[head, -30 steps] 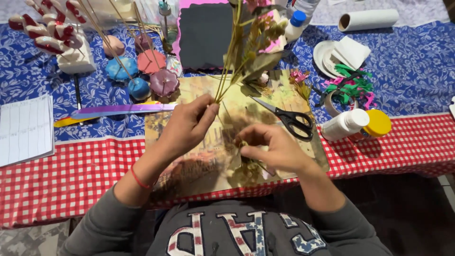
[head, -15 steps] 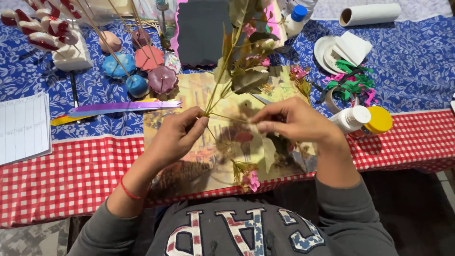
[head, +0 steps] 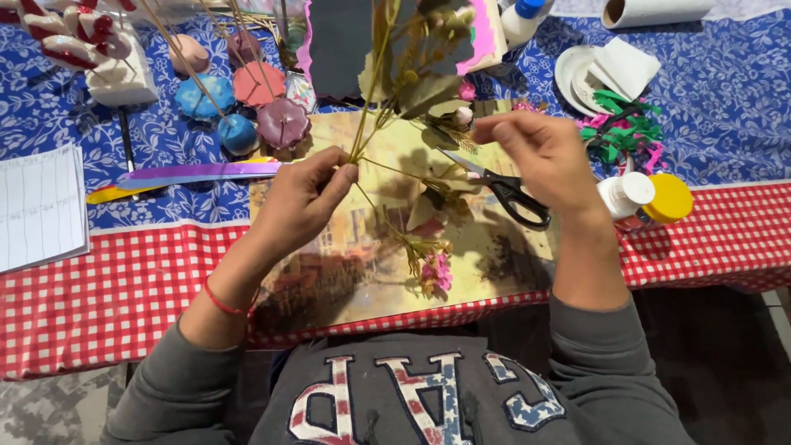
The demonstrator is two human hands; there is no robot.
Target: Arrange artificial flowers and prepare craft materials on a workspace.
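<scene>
Left hand [head: 305, 198]: I pinched the thin dried stems [head: 367, 107], which rose toward 12 o'clock.
Right hand [head: 540, 156]: I gripped a leafy sprig [head: 432, 91] at 2 o'clock.
Open room: glossy picture board [head: 346, 264] at the tabletop [head: 99, 288] edge.
Scissors [head: 507, 189]: black-handled, beneath my right hand.

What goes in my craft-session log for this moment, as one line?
left hand: pinching dried stems | right hand: raised at leaves, grip unclear | scissors: lying on printed picture sheet
</scene>
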